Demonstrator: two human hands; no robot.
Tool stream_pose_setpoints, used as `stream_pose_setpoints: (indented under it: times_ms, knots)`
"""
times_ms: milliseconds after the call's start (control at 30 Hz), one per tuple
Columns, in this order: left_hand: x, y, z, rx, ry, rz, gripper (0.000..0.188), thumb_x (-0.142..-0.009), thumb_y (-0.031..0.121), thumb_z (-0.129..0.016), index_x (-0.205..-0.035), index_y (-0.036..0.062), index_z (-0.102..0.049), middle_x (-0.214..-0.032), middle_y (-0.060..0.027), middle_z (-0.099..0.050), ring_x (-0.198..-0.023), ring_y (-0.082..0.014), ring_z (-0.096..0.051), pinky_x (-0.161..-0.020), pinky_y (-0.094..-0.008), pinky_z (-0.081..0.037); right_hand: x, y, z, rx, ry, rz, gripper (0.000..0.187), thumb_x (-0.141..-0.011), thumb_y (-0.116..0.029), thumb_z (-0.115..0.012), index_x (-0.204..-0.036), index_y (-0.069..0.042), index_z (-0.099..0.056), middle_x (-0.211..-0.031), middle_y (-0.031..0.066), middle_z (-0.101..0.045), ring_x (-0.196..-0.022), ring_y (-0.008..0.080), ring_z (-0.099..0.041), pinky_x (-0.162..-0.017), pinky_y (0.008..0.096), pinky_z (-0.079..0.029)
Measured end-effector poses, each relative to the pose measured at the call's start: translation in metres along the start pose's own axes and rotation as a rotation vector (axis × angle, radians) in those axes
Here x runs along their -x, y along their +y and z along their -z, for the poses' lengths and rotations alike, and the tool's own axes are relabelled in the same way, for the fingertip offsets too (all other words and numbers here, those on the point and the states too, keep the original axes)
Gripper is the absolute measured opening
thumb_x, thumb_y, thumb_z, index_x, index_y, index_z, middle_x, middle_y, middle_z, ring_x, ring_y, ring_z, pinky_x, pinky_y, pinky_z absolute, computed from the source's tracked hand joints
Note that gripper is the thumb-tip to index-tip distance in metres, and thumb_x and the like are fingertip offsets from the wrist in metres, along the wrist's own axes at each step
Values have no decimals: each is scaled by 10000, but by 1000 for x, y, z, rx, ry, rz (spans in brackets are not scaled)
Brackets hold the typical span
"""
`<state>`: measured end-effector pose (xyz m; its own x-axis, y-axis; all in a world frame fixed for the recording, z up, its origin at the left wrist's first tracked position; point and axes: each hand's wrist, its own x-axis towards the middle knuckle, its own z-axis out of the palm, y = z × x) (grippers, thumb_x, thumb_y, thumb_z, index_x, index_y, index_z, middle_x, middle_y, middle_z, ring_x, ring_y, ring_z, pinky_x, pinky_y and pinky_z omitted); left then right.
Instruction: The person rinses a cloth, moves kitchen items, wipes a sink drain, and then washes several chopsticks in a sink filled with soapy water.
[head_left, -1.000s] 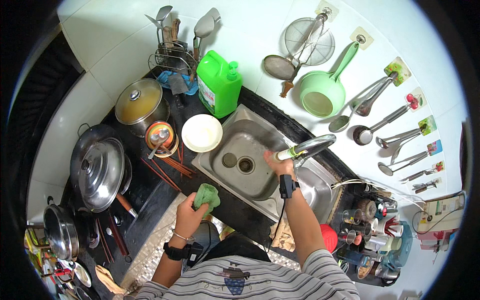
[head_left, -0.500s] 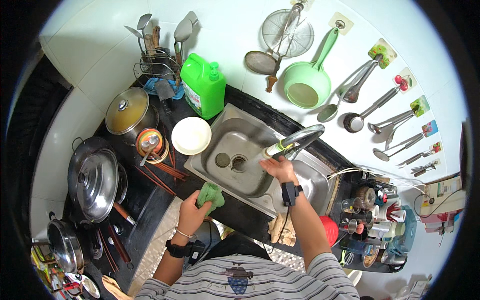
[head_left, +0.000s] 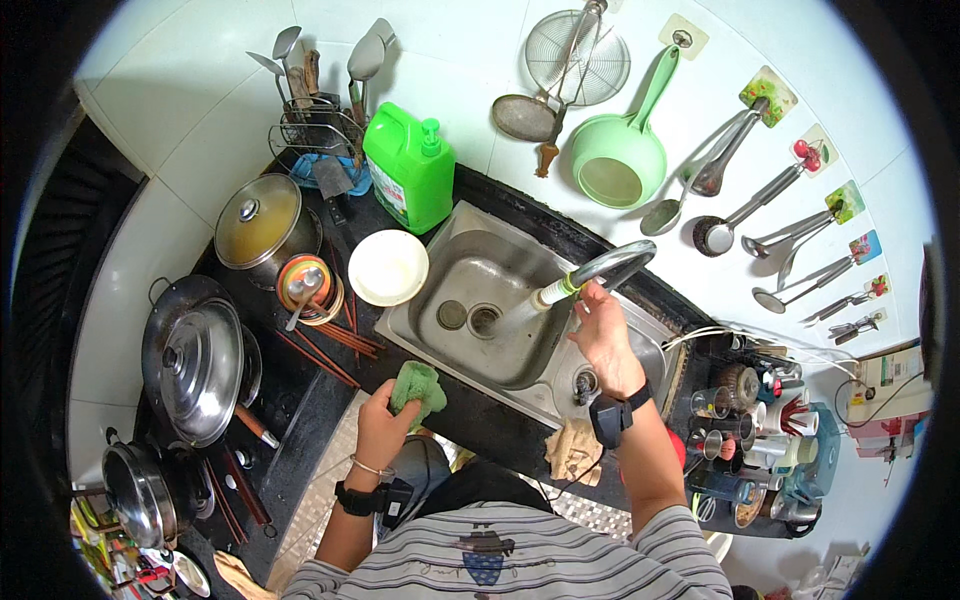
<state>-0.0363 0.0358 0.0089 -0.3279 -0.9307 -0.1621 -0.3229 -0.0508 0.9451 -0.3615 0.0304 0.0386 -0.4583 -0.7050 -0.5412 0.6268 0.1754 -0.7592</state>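
Observation:
My left hand (head_left: 381, 421) is closed around a crumpled green dishcloth (head_left: 419, 393), just in front of the counter edge. My right hand (head_left: 605, 335) is raised to the tap (head_left: 610, 257) over the steel sink (head_left: 465, 372); its fingers are stretched up beside the spout, thumb apart. Whether the fingertips touch the tap is hard to tell. Water streams from the white nozzle (head_left: 546, 297) into the left basin, by the drain (head_left: 485, 320). A white bowl (head_left: 388, 268) stands at the sink's left rim.
Left are stacked bowls with spoons (head_left: 306, 288), chopsticks (head_left: 318, 357), a lidded pot (head_left: 258, 222) and a lidded wok (head_left: 197, 372). A green detergent jug (head_left: 410, 168) stands behind. A beige rag (head_left: 574, 452) lies at the front edge; cups (head_left: 765, 452) crowd the right.
My right hand has moved from the water stream up and to the right, beside the tap's spout. The left hand keeps the green dishcloth in nearly the same place.

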Motion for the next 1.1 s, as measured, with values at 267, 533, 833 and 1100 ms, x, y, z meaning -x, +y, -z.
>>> stream_pose_setpoints:
  times_ms: [267,533,833,1100]
  knots:
    - [-3,10,0,72,-8,6,184,-786,84,-615,-942,-11,-589,-796,-86,-646,-705,-119,-597,-636,-266,-464,-27,-34,-52,155,-64,-99,280,-907,-266,-455,-1107,-80,-520,-1309,66,-405,-1247,204,-260,-1069,477,-46]
    - [1,5,0,19,-21,16,185,-787,96,-616,-937,-9,-590,-763,-75,-628,-676,-111,-571,-622,-270,-454,-119,7,-1,-313,-48,85,279,-891,-193,-332,-1056,-79,-526,-1420,43,-306,-1383,231,-114,-1077,545,-13]
    - [8,-7,14,-2,62,50,181,-773,101,-618,-919,-2,-592,-749,-74,-625,-656,-109,-562,-602,-267,-443,-200,70,-9,-808,136,-284,427,-947,-262,-285,-1275,6,-342,-1368,213,-355,-1277,370,-324,-1058,514,-227]
    - [4,-14,18,-5,82,105,183,-775,100,-617,-923,-5,-594,-753,-86,-632,-676,-112,-577,-615,-265,-451,-249,130,33,-763,-8,-330,318,-884,-207,-342,-1013,3,-542,-1165,189,-547,-1088,358,-508,-983,519,-338]
